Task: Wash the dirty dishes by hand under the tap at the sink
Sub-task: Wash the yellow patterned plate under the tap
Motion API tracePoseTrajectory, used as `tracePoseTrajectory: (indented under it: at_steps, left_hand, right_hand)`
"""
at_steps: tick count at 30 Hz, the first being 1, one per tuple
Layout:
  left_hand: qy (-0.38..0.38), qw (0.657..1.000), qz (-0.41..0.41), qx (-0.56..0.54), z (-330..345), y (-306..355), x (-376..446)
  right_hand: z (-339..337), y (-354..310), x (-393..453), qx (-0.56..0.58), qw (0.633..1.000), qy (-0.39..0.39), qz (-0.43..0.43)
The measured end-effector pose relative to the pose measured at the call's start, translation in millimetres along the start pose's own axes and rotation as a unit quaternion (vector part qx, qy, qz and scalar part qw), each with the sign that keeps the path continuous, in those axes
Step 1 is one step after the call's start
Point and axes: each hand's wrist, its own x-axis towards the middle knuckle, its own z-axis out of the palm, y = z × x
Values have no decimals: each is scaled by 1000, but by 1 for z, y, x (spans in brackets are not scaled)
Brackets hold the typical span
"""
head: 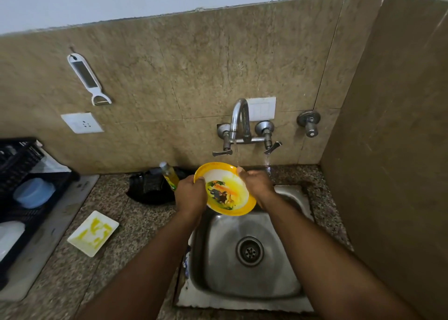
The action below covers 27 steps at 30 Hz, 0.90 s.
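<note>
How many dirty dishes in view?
2: the yellow-rimmed plate, held by both hands over the sink; the white square plate on the counter. Rack items unclear.

Yellow-rimmed bowl (225,188) with animal picture, tilted toward me above the sink (247,293); thin water stream from tap (240,120) falls at its far rim.

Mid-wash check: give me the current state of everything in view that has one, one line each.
tap: running, thin stream falling by the bowl's far rim
bowl: tilted over the sink, yellow residue inside
left hand: grips the bowl's left rim
right hand: holds the bowl's right rim
sink: no dishes inside, drain unplugged
square plate: flat on the counter, smeared yellow
soap bottle: upright behind the left hand
peeler: hanging on the wall
</note>
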Motion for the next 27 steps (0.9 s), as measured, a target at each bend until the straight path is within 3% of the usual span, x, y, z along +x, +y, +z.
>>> tracePoseTrajectory:
  at_steps: [2, 8, 12, 15, 17, 20, 21, 24, 27]
  left_hand:
    - [14, 1000, 8, -2, 0, 2, 0]
    - [33, 999, 16, -20, -1, -4, 2]
    - [30, 999, 44, 9, -2, -3, -1]
    - [60, 996, 61, 14, -3, 0, 0]
    - [87, 994, 64, 0, -5, -2, 5]
    - [109, 990, 84, -33, -7, -5, 6]
    - [111, 988, 96, -44, -6, -5, 3]
    - [94, 985, 121, -80, 4, -10, -8]
    - [59, 992, 79, -75, 10, -19, -12]
  right_hand:
    - [6, -7, 3, -8, 1000, 8, -9]
    - [8, -16, 6, 233, 960, -150, 37]
    - [13, -16, -2, 236, 969, -63, 35]
    - [12, -11, -4, 219, 967, -123, 48]
    - [4, -7, -4, 244, 949, -196, 41]
    - [-6, -1, -6, 373, 890, -262, 35]
    - [-5, -2, -8, 379, 890, -249, 47]
    - [15, -7, -6, 267, 956, -100, 71]
    - [18, -11, -1, 194, 980, 51, 5]
